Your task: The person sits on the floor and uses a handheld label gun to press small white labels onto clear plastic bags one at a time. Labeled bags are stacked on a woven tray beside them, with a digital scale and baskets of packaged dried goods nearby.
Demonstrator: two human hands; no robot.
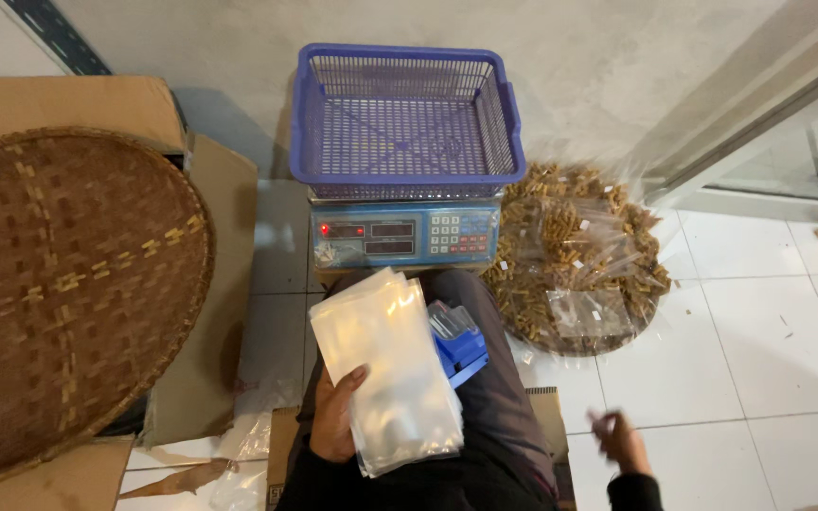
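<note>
Your left hand (333, 421) was clamped on a stack of clear plastic bags (385, 369), thumb on top and fingers underneath, and the stack lay tilted across your lap, over the dark trousers (504, 397). Your right hand (620, 437) hung well apart from it, out over the white tiled floor (759, 378); it was blurred, the fingers looked loosely curled, and you had nothing in it that could be made out. Just beside the bags on your right thigh sat a small blue object (461, 348), partly hidden under the stack. In front of your knees stood a digital weighing scale (404, 237) with red lit displays, and a purple plastic basket (407, 118) rested on its platform. To the right of the scale, on the floor, a round tray (570, 274) held a heap of small brownish-gold pieces with several filled clear packets lying on top. To your left a large woven bamboo tray (59, 293) lay on flattened cardboard boxes (201, 369), with loose scraps of clear plastic (248, 440) near its lower edge.
</note>
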